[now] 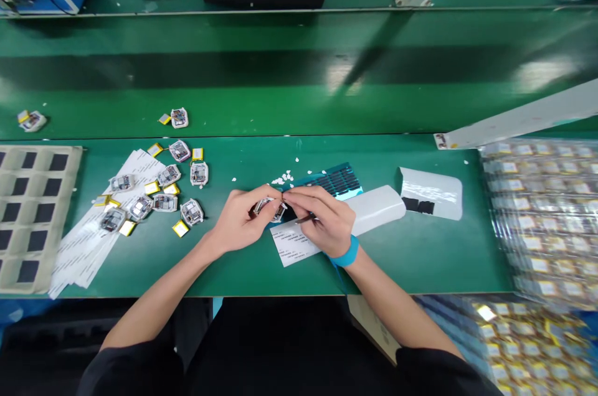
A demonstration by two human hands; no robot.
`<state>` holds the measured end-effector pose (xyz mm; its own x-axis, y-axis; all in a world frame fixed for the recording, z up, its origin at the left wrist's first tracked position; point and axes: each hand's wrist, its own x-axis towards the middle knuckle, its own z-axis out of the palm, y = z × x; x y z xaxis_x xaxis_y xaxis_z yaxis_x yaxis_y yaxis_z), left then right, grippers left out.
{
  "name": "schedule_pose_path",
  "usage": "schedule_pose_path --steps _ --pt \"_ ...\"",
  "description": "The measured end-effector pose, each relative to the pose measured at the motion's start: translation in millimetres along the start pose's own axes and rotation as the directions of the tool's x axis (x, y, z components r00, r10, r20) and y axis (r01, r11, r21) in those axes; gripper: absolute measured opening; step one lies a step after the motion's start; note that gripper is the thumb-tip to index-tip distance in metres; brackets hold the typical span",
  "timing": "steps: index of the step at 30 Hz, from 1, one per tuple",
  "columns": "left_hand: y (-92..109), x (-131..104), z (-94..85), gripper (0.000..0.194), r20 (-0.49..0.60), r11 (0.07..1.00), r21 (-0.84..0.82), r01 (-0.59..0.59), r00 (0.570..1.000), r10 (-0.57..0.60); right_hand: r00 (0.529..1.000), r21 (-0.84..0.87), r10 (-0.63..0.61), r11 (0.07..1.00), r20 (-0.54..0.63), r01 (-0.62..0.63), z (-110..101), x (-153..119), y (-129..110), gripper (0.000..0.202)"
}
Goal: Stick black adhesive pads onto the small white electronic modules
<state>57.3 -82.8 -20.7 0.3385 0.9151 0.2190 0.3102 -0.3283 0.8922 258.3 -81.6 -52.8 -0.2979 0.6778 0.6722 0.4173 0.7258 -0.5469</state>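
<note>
My left hand is closed on a small electronic module with a pale rim, holding it over the middle of the bench. My right hand, with a blue wrist strap, pinches close against the module's top edge. A thin dark tool pokes out from under its fingers; its kind is partly hidden. Whatever lies between the fingertips is too small to make out. Beneath the right hand are a printed white sheet, a sheet of black strips and a curled white liner.
Several modules with yellow-edged battery cells lie to the left, some on paper strips. A compartment tray stands far left. Small white scraps dot the bench. Another liner and stacked clear trays are at right, below a slanted post.
</note>
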Motion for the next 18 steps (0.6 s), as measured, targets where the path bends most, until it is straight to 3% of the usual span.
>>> schedule_pose_path --steps 5,11,18 --pt "1.0 0.2 -0.9 0.021 0.045 0.994 -0.066 0.084 0.996 -0.081 0.998 -0.041 -0.040 0.998 0.048 0.042 -3.2 2.4 0.8 0.048" --pt "1.1 0.8 0.4 0.023 0.069 0.975 -0.159 0.152 0.987 -0.143 0.994 -0.053 -0.066 0.996 0.087 0.071 -6.0 2.6 3.3 0.041" --pt "0.9 0.4 1.2 0.023 0.084 0.971 -0.133 0.198 0.979 -0.188 0.998 -0.101 0.009 0.995 0.059 -0.003 -4.2 -0.5 6.6 0.047"
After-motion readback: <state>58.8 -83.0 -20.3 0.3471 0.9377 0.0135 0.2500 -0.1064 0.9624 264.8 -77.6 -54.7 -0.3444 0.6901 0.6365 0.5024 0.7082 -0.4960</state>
